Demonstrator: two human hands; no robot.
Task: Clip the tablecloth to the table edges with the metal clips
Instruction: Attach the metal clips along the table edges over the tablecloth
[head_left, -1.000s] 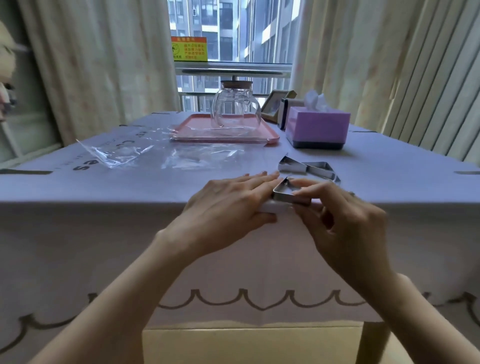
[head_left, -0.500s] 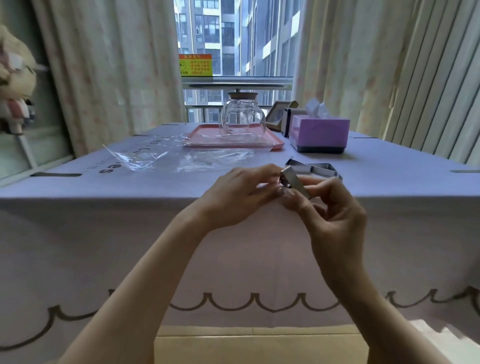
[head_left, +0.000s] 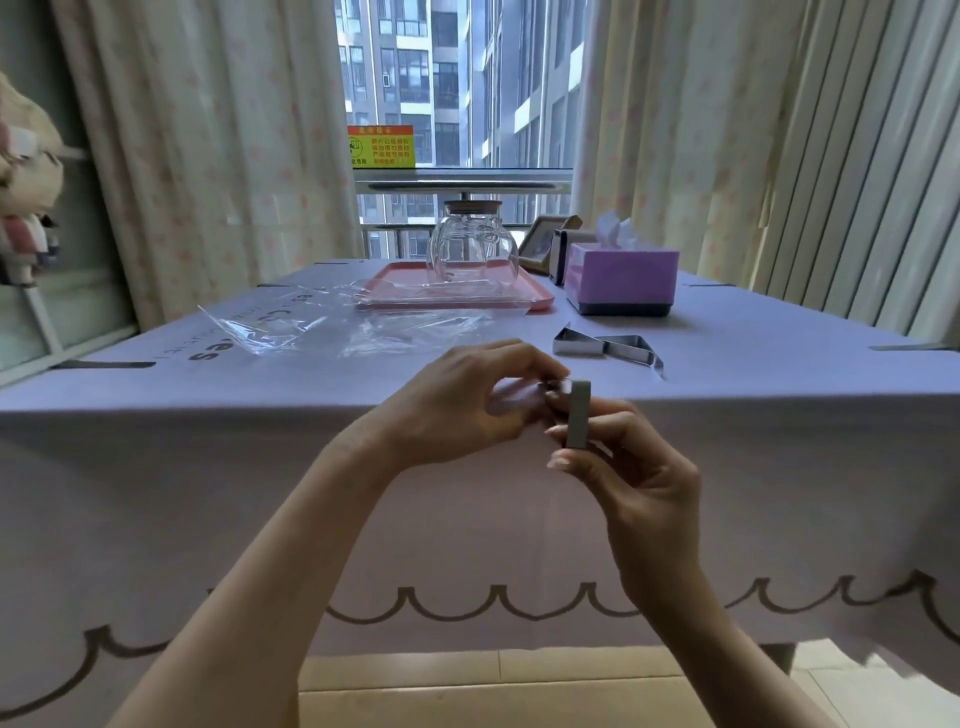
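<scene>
The person held one metal clip (head_left: 578, 413) in the air just in front of the near edge of the table, about the middle of that edge and a little right of it. The clip stood upright and showed its narrow side: a flat, dull grey steel band, straight and plain. How it was bent further back could not be told. The right hand (head_left: 641, 470) pinched the lower part of the band between thumb and curled fingers. The left hand (head_left: 457, 408) met it from the left, its curled fingertips closed on the top end of the clip.

The tablecloth (head_left: 208, 467) was pale lilac. It lay flat over the top and hung down the near side, with a dark scalloped line along its hem. The spare clips (head_left: 605, 347) lay on the cloth near the near edge, right of centre, touching each other. They were shiny folded steel bands of triangular outline.

Toward the far edge stood a pink tray (head_left: 524, 301) bearing a glass jar (head_left: 471, 244), and to its right a purple tissue box (head_left: 621, 278). Crumpled clear plastic wrap (head_left: 270, 327) lay left of centre.
</scene>
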